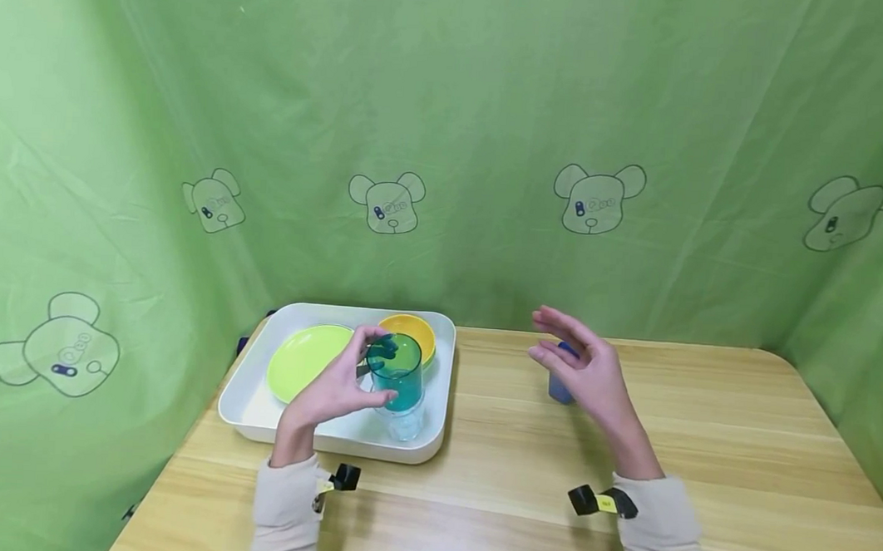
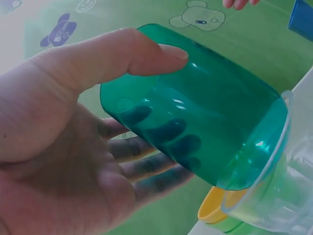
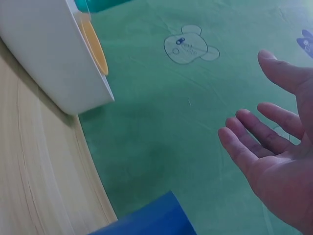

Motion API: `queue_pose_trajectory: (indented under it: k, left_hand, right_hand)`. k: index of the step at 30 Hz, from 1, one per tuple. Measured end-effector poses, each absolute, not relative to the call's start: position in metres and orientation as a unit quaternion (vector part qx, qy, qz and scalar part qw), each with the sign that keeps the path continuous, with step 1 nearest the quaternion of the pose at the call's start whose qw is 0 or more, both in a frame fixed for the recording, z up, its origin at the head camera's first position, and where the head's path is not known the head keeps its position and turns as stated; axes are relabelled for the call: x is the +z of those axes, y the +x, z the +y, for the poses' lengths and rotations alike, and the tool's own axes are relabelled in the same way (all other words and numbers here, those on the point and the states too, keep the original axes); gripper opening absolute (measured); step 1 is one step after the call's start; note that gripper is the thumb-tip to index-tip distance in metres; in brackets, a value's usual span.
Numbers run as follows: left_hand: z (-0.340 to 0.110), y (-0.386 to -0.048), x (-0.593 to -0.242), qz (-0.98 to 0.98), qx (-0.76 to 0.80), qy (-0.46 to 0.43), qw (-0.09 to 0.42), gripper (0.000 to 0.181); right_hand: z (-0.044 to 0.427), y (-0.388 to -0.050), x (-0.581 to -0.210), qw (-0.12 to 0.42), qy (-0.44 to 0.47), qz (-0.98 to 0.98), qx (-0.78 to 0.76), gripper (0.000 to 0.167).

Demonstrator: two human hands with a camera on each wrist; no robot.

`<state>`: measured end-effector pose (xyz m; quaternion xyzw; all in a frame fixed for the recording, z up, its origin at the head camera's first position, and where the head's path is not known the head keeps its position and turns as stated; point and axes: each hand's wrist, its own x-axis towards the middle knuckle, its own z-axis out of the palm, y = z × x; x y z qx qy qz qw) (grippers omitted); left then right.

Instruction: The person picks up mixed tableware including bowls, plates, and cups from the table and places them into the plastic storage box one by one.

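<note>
My left hand [image 1: 338, 387] holds a see-through teal cup [image 1: 404, 388], thumb on one side and fingers on the other. In the left wrist view, the base of the teal cup [image 2: 215, 117] sits at or inside the rim of a clear cup [image 2: 274, 205]. That clear cup [image 1: 406, 425] stands in a white tray [image 1: 247, 415]. My right hand [image 1: 590, 371] is raised with fingers extended and nothing held. Near it on the table is a blue object [image 1: 559, 390], partly hidden by the hand; the right wrist view shows only part of this blue object [image 3: 151, 220].
A lime-green plate [image 1: 305, 360] lies at the left of the tray, and a yellow bowl [image 1: 416, 332] is at its back right. The wooden table [image 1: 507, 445] extends to the right of the tray. A green curtain [image 1: 493, 145] with bear faces hangs behind.
</note>
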<state>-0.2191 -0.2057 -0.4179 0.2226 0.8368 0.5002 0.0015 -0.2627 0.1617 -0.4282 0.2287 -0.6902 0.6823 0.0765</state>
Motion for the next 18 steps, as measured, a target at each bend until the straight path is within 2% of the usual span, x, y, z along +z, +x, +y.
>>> queue_pose_trajectory:
  k: [6,18]
  left_hand:
    - [-0.21,-0.221,-0.421,0.838,0.499,0.222,0.018,0.081]
    - [-0.211,-0.225,-0.427,0.853,0.48,0.201,0.041,0.077]
  right_hand:
    - [0.171,-0.269,-0.432,0.099,0.216,-0.699,0.675,0.059]
    - [0.184,-0.276,-0.443,0.106,0.17,-0.719,0.665,0.06]
